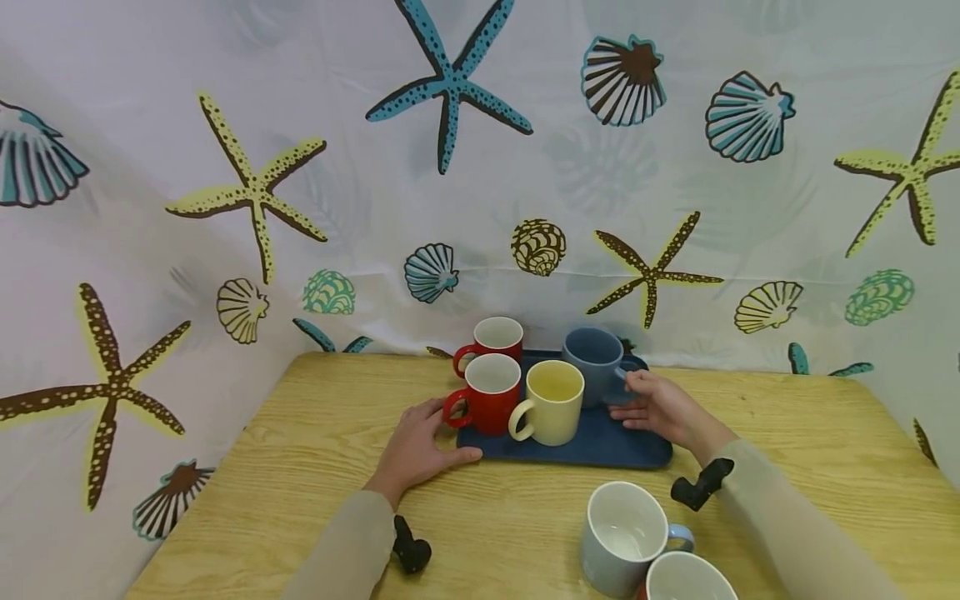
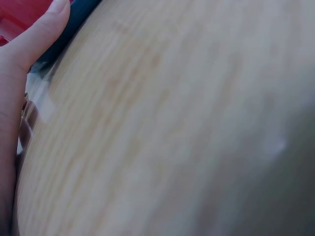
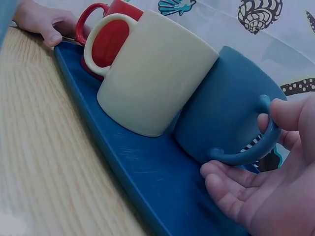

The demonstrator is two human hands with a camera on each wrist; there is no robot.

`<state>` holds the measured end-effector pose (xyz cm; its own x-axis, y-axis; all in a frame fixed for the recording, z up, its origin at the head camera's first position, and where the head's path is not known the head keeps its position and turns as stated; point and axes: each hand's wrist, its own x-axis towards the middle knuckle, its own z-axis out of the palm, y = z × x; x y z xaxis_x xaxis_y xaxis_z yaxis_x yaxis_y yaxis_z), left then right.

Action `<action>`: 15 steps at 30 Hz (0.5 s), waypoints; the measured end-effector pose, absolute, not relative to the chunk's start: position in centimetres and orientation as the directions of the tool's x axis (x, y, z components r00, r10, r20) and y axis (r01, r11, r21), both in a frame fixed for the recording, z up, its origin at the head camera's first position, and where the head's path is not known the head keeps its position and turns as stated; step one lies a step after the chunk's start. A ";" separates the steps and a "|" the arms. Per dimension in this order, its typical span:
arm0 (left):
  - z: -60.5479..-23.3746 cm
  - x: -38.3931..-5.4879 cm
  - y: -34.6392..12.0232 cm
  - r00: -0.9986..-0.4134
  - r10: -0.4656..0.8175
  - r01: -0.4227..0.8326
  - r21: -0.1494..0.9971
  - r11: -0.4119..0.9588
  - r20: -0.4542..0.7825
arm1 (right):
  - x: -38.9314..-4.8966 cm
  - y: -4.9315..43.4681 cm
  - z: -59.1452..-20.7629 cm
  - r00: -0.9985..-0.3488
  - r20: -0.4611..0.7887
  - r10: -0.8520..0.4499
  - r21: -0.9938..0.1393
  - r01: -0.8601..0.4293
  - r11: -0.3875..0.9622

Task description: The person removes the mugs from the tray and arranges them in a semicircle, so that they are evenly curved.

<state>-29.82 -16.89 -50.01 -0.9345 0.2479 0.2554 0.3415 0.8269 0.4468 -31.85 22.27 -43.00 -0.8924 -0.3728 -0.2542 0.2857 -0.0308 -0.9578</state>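
My right hand (image 1: 660, 408) pinches the handle of a blue mug (image 1: 588, 367) at the back right of a dark blue tray (image 1: 630, 450). In the right wrist view, thumb and index finger meet at this handle, and the other fingers sit low beside it. My left hand (image 1: 420, 446) rests at the tray's front left corner, its thumb along the rim and its fingers beside a red mug's handle. That red mug (image 1: 491, 408) stands on the tray next to a pale yellow mug (image 1: 555, 412). Behind it is a second red mug (image 1: 498, 335).
In front of the tray, on the wooden table (image 1: 300, 467), stands a light blue mug (image 1: 600, 554). Another mug (image 1: 686, 579), white inside and red outside, is cut off by the frame's bottom edge. A patterned curtain (image 1: 480, 208) hangs close behind the tray.
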 end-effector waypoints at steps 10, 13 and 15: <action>-49.9 -29.9 -16.9 -0.941 0.240 0.327 0.445 0.834 0.240 | -30.3 23.7 -42.8 -0.897 -0.270 -0.349 -0.955 0.295 -0.020; -49.9 -29.9 -16.8 -0.943 0.237 0.321 0.452 0.832 0.233 | -29.7 24.3 -42.8 -0.894 -0.271 -0.357 -0.955 0.296 -0.018; -49.9 -29.8 -16.7 -0.945 0.236 0.318 0.453 0.833 0.228 | -29.3 24.7 -42.8 -0.893 -0.269 -0.360 -0.955 0.295 -0.019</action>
